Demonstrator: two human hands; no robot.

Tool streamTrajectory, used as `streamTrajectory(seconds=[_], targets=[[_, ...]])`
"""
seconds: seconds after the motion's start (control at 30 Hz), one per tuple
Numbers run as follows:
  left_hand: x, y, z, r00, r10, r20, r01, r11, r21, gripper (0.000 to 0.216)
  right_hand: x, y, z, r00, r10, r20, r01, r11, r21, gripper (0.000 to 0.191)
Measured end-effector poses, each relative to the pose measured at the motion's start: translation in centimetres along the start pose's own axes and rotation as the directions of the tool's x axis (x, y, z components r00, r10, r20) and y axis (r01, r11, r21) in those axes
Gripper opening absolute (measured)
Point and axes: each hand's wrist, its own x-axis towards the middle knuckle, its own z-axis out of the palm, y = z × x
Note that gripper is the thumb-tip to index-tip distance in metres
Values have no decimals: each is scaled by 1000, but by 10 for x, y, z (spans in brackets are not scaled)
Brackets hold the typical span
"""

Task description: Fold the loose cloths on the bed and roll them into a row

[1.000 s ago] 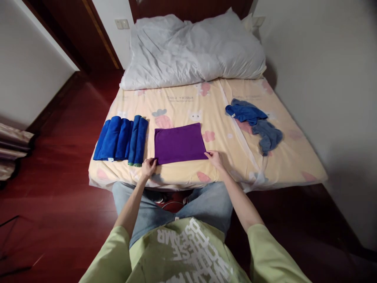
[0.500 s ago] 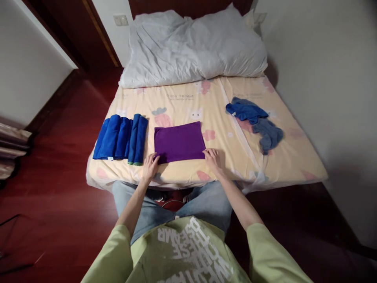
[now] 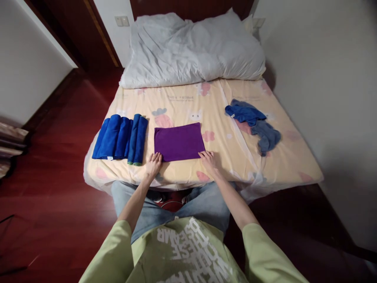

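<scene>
The purple cloth (image 3: 179,141) lies folded flat on the bed (image 3: 224,118), close to the bed's near edge. The left hand (image 3: 153,164) and right hand (image 3: 208,160) rest open, fingers flat on its 2 near corners, gripping nothing. It looks soft, light and limp, so pinching those corners probably holds it best.

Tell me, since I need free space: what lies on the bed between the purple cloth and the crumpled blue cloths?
Nothing. In the head view, only bare printed bedsheet separates the purple cloth from the crumpled blue cloths.
</scene>
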Motion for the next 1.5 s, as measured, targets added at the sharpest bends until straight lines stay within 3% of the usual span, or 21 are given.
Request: streamTrajectory(seconds=[0.2,0.33,0.5,0.67,0.73,0.87,1.0,1.23,1.37,1.5], targets=[[-15,-15,-16,995,83,62,-85,996,34,54,-7,9,-17,989,-128,77,130,991,-19,43],[-34,-25,-18,983,154,104,-158,987,36,55,-29,15,-14,983,-182,29,179,981,76,42],[-39,-32,-21,985,167,35,-164,983,-82,55,-35,20,1,990,40,-134,21,904,426,46],[-27,-34,-24,999,-12,-32,3,968,-250,44,-23,28,5,973,221,-68,-128,759,639,27],[-21,-32,-23,992,-105,-74,80,954,-288,36,-18,30,6,952,304,-27,-208,712,671,28],[-10,-29,-17,959,-257,-117,204,916,-346,27,-4,32,8,893,450,-8,-323,654,684,43],[-1,-27,-14,939,-326,-108,267,891,-366,28,9,36,12,865,502,4,-368,628,686,51],[9,-24,-12,949,-303,-84,285,942,-179,32,17,37,18,868,497,20,-390,655,647,47],[12,-19,-13,961,-270,-52,265,961,-80,28,16,34,18,872,489,-14,-383,701,602,40],[9,-10,-13,962,-258,-89,262,964,36,26,11,26,13,871,484,-85,-366,754,546,32]])
